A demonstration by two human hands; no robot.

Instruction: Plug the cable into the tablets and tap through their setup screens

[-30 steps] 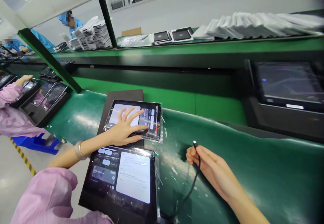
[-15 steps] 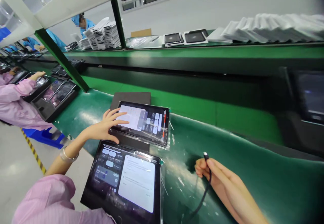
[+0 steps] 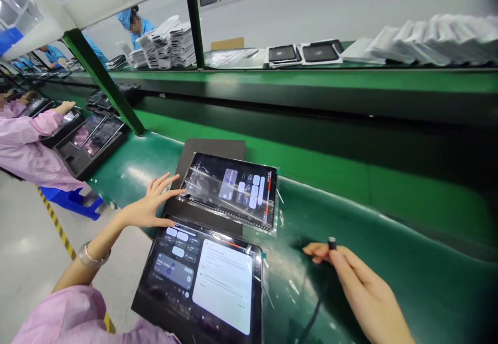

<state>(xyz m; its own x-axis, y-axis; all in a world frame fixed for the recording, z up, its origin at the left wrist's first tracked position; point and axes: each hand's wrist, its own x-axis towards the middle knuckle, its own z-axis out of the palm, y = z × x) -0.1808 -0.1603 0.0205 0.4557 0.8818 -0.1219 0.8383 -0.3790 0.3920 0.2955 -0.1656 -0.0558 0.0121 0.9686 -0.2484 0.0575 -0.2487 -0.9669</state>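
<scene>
Head cam: L hand point(image 3: 150, 206) is open, fingers spread wide, index tip right at the left edge of the upper tablet point(image 3: 229, 190), which lies screen up in clear plastic film w/ settings tiles lit. That tablet sits tilted on a dark mat point(image 3: 210, 149) on the green conveyor belt point(image 3: 408, 261). Lower tablet point(image 3: 198, 281) is just below it, nearer the person, also lit, also in film, w/ its top edge just under the L thumb. Metal bangle point(image 3: 91, 256) on L wrist, pink sleeve point(image 3: 58, 318) at bottom left.

R hand point(image 3: 360, 281) is narrow, thumb + fingers pinching a small black cable plug point(image 3: 332, 243) over the belt, right of the tablets, well apart from L hand. Black cable point(image 3: 317, 305) drops from it, hard to follow in the shadow.

Far left, a co-worker in pink point(image 3: 27, 147) has a hand point(image 3: 66, 106) at a black tray of tablets point(image 3: 93, 139). Blue stool point(image 3: 72, 201) on the floor near there. Upper shelf past the belt: white packs point(image 3: 439, 40), stacks point(image 3: 167, 45), dark tablets point(image 3: 307, 52), and a person in blue point(image 3: 136, 25) beyond
</scene>
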